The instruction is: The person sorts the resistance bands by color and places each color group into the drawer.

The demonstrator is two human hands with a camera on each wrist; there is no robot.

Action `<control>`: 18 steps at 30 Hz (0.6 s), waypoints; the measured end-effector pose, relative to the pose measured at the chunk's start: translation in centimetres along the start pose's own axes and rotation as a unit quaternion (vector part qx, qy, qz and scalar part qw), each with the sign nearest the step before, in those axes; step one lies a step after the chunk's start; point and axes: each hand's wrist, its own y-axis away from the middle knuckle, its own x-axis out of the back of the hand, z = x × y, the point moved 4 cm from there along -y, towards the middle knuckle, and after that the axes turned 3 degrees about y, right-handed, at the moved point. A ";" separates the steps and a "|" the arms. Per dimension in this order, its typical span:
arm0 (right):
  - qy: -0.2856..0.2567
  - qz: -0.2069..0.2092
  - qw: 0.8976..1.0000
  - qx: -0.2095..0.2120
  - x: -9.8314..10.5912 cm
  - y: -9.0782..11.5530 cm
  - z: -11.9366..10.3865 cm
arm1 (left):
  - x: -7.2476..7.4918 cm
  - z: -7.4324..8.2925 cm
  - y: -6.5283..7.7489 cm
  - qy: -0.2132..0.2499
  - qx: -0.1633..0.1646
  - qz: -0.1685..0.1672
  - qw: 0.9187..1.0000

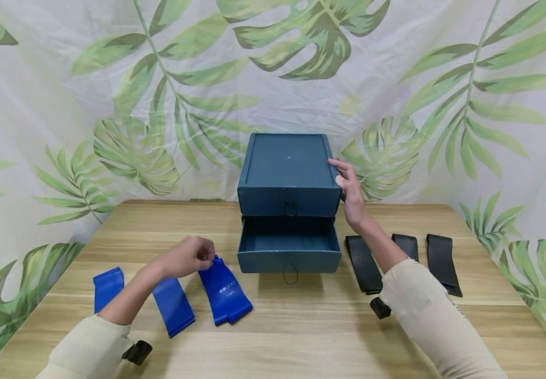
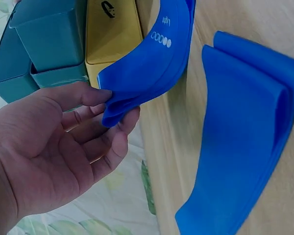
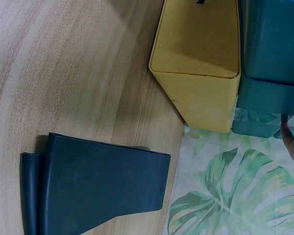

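My left hand [image 1: 188,257] pinches the upper end of a folded blue resistance band [image 1: 228,295] marked "Light". In the left wrist view, thumb and fingers hold the band's [image 2: 142,68] folded end up while the rest slopes away. My right hand [image 1: 352,197] rests against the upper right side of a dark blue drawer unit [image 1: 289,160], its fingers laid along the top edge. The upper drawer is closed. Below it, the lower drawer [image 1: 289,261] is pulled out, with bare inside showing. A yellow drawer [image 3: 196,93] sits beneath, hidden in the head view.
Two more folded blue bands [image 1: 173,307] [image 1: 108,287] lie on the left of the wooden table [image 1: 296,337]. Several black bands [image 1: 441,260] lie on the right, partly behind my right forearm. A leaf-patterned cloth [image 1: 197,105] hangs behind the table.
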 end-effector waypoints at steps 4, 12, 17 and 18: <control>-0.003 0.000 1.000 -0.001 0.0 0.0 0.1 | 0.3 1.9 0.3 -0.006 0.018 0.006 1.000; 0.000 0.001 1.000 0.003 0.0 0.0 -0.1 | 0.7 2.3 0.2 0.017 0.028 0.012 0.999; -0.001 0.001 1.000 0.004 0.0 0.0 0.0 | 1.0 2.9 0.4 0.034 0.018 0.006 0.999; -0.001 0.001 1.000 0.004 0.0 0.0 0.1 | 1.1 3.0 0.5 0.039 0.013 0.005 0.999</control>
